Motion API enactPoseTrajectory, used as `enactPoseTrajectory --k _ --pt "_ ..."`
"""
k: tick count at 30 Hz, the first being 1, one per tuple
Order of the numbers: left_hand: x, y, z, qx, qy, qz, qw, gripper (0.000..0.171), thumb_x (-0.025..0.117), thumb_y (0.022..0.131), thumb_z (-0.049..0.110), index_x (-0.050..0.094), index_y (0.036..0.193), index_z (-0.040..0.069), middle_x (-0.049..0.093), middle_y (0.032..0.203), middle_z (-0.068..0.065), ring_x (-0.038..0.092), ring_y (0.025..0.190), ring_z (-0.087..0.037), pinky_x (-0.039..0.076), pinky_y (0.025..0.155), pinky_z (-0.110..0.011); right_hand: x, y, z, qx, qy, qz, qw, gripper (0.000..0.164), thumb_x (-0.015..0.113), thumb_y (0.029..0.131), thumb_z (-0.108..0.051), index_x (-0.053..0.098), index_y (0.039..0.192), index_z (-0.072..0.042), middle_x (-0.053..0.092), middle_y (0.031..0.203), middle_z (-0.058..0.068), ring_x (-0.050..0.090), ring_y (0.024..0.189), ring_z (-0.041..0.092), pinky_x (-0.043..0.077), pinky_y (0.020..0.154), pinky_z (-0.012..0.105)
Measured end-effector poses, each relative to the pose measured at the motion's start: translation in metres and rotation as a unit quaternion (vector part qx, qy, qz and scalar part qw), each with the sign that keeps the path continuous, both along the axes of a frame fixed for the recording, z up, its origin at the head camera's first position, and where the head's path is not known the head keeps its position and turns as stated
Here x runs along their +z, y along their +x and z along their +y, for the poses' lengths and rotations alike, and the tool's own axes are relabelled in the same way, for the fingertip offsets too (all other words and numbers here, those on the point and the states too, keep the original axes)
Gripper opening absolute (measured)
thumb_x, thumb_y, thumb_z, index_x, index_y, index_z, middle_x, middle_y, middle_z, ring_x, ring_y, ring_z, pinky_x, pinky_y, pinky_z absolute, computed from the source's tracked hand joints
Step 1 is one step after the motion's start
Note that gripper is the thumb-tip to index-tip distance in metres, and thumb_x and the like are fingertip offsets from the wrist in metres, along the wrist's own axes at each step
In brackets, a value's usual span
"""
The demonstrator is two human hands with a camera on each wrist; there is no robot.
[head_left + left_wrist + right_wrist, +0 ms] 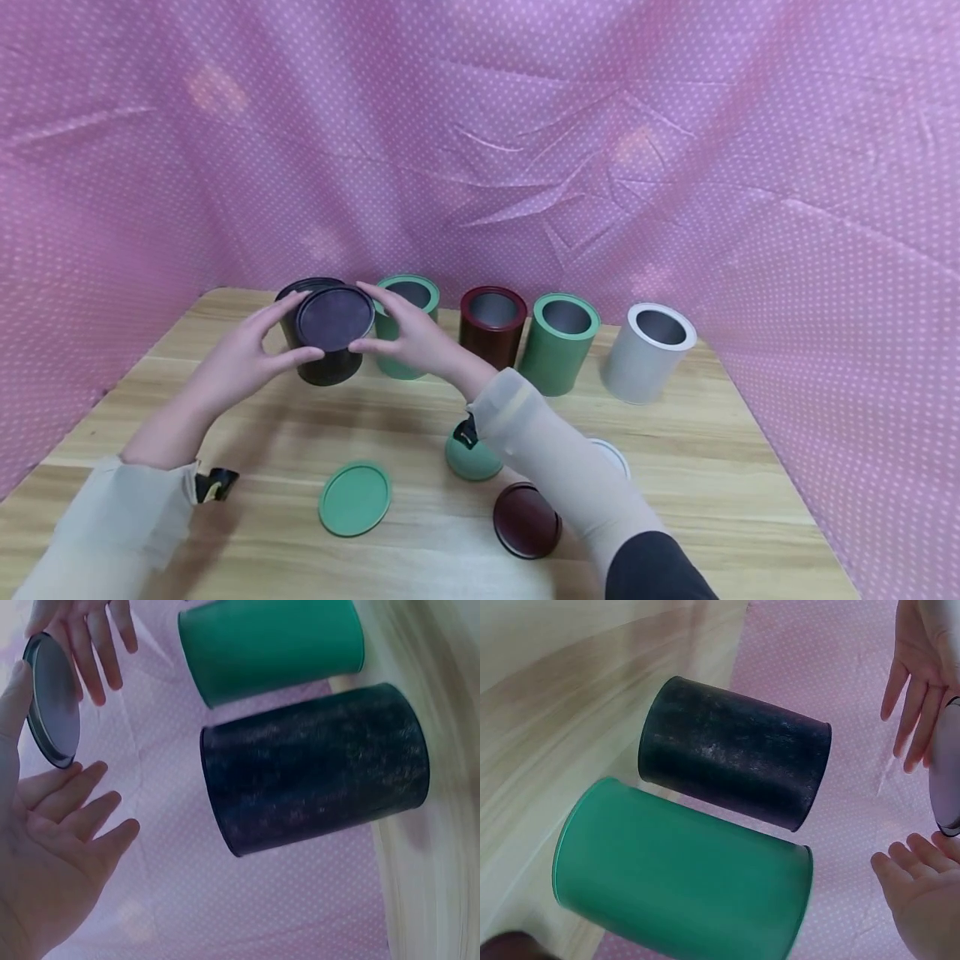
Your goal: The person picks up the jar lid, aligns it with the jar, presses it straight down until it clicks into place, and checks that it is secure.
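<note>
A round black lid (335, 318) is held tilted between both hands, above and in front of a black canister (330, 367). My left hand (243, 358) pinches the lid's left side between thumb and fingers. From the other side, my right hand (416, 333) grips its right edge the same way. In the left wrist view the lid (56, 701) is apart from the upright black canister (315, 769). The right wrist view cuts off part of the lid (946, 769). The canister's mouth is partly hidden behind the lid.
Right of the black canister stand a green canister (390, 358), a dark red one (487, 342), another green one (555, 358) and a white one (641, 367), all uncovered. Nearer lie green lids (355, 498) (472, 458), a dark red lid (527, 521) and a white lid (617, 457), partly behind the right sleeve.
</note>
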State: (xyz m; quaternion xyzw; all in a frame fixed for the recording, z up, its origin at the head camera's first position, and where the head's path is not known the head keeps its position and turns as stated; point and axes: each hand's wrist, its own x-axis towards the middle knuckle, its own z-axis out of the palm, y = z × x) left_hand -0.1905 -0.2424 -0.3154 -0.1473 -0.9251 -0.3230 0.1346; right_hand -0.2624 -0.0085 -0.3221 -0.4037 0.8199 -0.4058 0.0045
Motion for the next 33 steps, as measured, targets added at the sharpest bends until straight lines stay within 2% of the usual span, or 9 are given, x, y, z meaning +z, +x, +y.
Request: enactPoseTrajectory --k 5,10,13,20,26,30,32,33 --pt "0.000 -0.007 -0.006 0.007 0.023 -0.006 0.9997 0.081 0.076 0.084 0.031 0.035 0.150 0.009 0.036 0.148 -0.030 0.034 0.133 -0.054 0.027 0.103 -0.071 -0.004 -0.005 -0.009 -0.008 -0.028 -0.032 0.999 0.078 0.073 0.087 -0.025 0.031 0.152 -0.015 0.040 0.151 0.006 0.040 0.139 0.020 0.035 0.112 0.024" --pt "-0.001 -0.018 -0.011 0.008 0.059 -0.024 0.9979 0.079 0.073 0.087 0.031 0.032 0.151 0.009 0.035 0.149 -0.029 0.029 0.137 -0.054 0.023 0.106 -0.071 -0.008 -0.014 -0.017 -0.010 -0.067 -0.052 0.996 0.073 0.071 0.089 -0.025 0.033 0.151 -0.016 0.042 0.151 0.004 0.038 0.140 0.015 0.035 0.113 0.028" --pt "0.000 -0.024 -0.013 0.010 0.067 -0.037 0.9971 0.078 0.071 0.089 0.033 0.031 0.152 0.009 0.033 0.151 -0.028 0.026 0.138 -0.052 0.022 0.108 -0.069 -0.009 -0.020 -0.023 -0.013 -0.081 -0.067 0.994 0.071 0.070 0.089 -0.025 0.035 0.150 -0.016 0.044 0.150 0.004 0.040 0.139 0.015 0.036 0.113 0.031" --pt "0.003 -0.040 -0.024 0.008 0.100 -0.096 0.9903 0.078 0.067 0.091 0.035 0.026 0.154 0.016 0.023 0.158 -0.018 0.016 0.146 -0.043 0.016 0.115 -0.062 -0.006 -0.032 -0.034 -0.029 -0.081 -0.113 0.990 0.071 0.068 0.091 -0.030 0.033 0.152 -0.020 0.040 0.153 0.001 0.037 0.140 0.014 0.034 0.114 0.031" --pt "0.000 -0.054 -0.035 -0.016 0.144 -0.112 0.9832 0.073 0.061 0.096 0.030 0.022 0.155 0.013 0.020 0.159 -0.017 0.014 0.146 -0.039 0.018 0.116 -0.059 -0.008 -0.039 -0.046 -0.041 -0.092 -0.158 0.982 0.071 0.065 0.093 -0.036 0.031 0.153 -0.021 0.041 0.152 0.000 0.041 0.139 0.020 0.038 0.111 0.033" --pt "-0.005 -0.061 -0.042 -0.016 0.156 -0.126 0.9796 0.073 0.058 0.097 0.031 0.019 0.156 0.013 0.015 0.160 -0.019 0.014 0.145 -0.041 0.020 0.114 -0.060 -0.009 -0.040 -0.054 -0.053 -0.083 -0.170 0.981 0.070 0.062 0.094 -0.038 0.030 0.153 -0.021 0.044 0.150 0.003 0.048 0.133 0.022 0.043 0.106 0.035" --pt "-0.008 -0.063 -0.045 -0.015 0.154 -0.132 0.9791 0.072 0.057 0.098 0.033 0.019 0.156 0.015 0.017 0.159 -0.019 0.018 0.145 -0.040 0.029 0.117 -0.041 -0.011 -0.042 -0.058 -0.060 -0.081 -0.169 0.980 0.068 0.062 0.094 -0.038 0.032 0.152 -0.020 0.048 0.146 0.004 0.051 0.130 0.019 0.045 0.104 0.032" --pt "-0.010 -0.064 -0.047 -0.017 0.156 -0.130 0.9790 0.071 0.056 0.098 0.033 0.020 0.156 0.015 0.019 0.159 -0.020 0.023 0.145 -0.034 0.033 0.114 -0.031 -0.011 -0.042 -0.060 -0.063 -0.078 -0.167 0.981 0.067 0.062 0.094 -0.037 0.033 0.151 -0.019 0.050 0.145 0.005 0.052 0.128 0.018 0.045 0.103 0.031"
